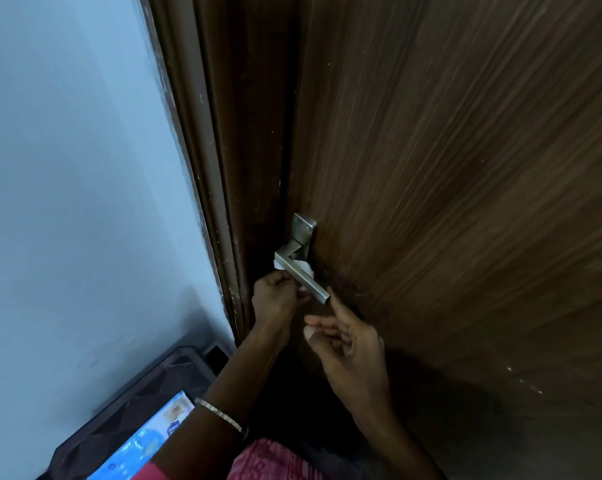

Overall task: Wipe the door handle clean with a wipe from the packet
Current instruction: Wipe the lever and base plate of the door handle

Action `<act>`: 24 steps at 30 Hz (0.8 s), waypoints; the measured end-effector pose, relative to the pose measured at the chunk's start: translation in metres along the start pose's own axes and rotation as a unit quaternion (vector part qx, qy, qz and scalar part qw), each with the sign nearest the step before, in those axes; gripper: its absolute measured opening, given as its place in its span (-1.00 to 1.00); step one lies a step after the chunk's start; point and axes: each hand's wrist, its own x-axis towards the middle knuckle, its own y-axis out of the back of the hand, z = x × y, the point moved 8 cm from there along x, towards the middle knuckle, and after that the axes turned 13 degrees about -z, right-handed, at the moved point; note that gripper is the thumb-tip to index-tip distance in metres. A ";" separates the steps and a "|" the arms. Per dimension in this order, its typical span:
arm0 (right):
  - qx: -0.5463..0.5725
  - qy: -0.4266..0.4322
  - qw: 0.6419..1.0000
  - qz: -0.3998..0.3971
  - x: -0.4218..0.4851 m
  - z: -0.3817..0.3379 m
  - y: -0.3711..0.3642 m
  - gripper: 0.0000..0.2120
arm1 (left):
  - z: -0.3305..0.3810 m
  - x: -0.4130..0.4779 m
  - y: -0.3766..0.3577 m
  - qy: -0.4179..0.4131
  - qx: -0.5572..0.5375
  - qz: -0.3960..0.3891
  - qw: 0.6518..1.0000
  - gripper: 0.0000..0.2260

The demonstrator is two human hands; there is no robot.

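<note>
Door handle (301,271) | white wipe (306,268) pressed under lever by clenched left hand (275,296) | right hand (344,341) held loosely open, empty (just below lever's free end)

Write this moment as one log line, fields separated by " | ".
stage: wiping | left hand: presses wipe under door handle | right hand: open, near lever tip, empty | packet: on black stand, lower left

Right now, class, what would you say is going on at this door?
A person is cleaning a metal door handle on a brown wooden door. The left hand presses a white wipe against the underside of the lever. The right hand hovers open just below the lever's end, holding nothing. The blue wipe packet lies on a dark stool by the wall.
</note>
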 end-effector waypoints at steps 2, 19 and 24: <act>0.005 0.008 1.000 -0.005 0.000 -0.001 0.000 -0.38 | 0.012 -0.004 -0.024 -0.063 0.004 -0.113 0.992 -0.92; 0.030 0.008 0.999 -0.036 0.001 0.006 -0.001 -0.38 | -0.023 0.016 0.015 0.118 -0.286 0.048 0.950 -0.81; 0.038 0.005 0.999 -0.038 0.000 0.006 -0.002 -0.38 | -0.004 0.017 0.017 0.061 -0.225 0.033 0.972 -0.86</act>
